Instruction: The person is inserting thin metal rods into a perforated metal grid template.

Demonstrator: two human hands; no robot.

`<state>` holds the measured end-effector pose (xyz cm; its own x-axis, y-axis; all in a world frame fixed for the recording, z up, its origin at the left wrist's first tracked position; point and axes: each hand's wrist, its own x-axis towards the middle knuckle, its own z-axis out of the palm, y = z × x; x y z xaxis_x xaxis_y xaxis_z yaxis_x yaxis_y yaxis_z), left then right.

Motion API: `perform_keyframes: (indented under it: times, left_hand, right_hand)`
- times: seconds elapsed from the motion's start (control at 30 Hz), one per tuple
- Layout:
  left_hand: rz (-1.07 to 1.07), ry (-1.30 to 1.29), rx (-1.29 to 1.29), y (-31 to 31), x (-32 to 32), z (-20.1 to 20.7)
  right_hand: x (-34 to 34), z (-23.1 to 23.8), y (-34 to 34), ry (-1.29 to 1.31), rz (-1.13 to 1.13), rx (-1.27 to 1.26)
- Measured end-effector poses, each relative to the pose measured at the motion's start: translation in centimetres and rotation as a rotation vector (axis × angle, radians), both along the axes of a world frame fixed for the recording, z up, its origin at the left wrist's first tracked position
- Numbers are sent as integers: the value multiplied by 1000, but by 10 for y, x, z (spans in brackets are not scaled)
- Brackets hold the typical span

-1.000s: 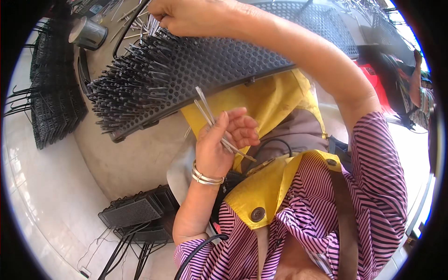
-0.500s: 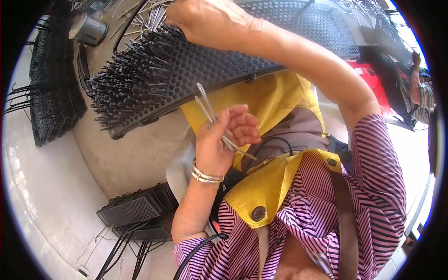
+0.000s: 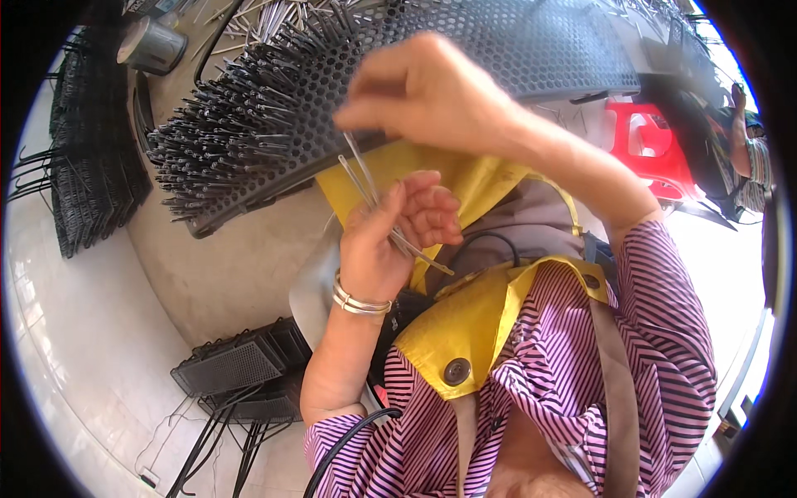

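My left hand holds a few thin metal rods between thumb and palm, its fingers loosely curled. Their upper ends stick up past the thumb, and one end shows below the fingers. Above them is my right hand, smeared by motion, with bent fingers at the upper tip of one rod. Whether it grips that rod is unclear. Behind both hands lies a black perforated panel. Dark thin pieces stand densely packed in the holes at its left end.
A metal can stands at the back left, near loose rods. Stacked black racks line the left side, and more black mesh panels sit lower left. A red plastic stool and another person's arm are at the right.
My right hand has come back from the panel's packed left end, moving down and right to the rods. My left hand stays almost in place, still holding the rods.
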<state>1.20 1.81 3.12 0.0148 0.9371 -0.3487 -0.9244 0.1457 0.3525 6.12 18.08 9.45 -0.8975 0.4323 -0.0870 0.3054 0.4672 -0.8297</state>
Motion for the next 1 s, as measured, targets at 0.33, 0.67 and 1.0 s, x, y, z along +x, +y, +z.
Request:
perform_keyframes:
  times: [0.33, 0.67, 1.0]
  left_hand:
    - [-208, 197, 95, 4, -4, 8]
    - [-45, 35, 12, 5, -5, -1]
    - [-12, -30, -80, 1, -3, -8]
  right_hand:
    - [19, -10, -9, -29, 9, -522]
    - [-8, -35, 64, 509, -474, -739]
    - [-24, -27, 44, 739, -420, -490]
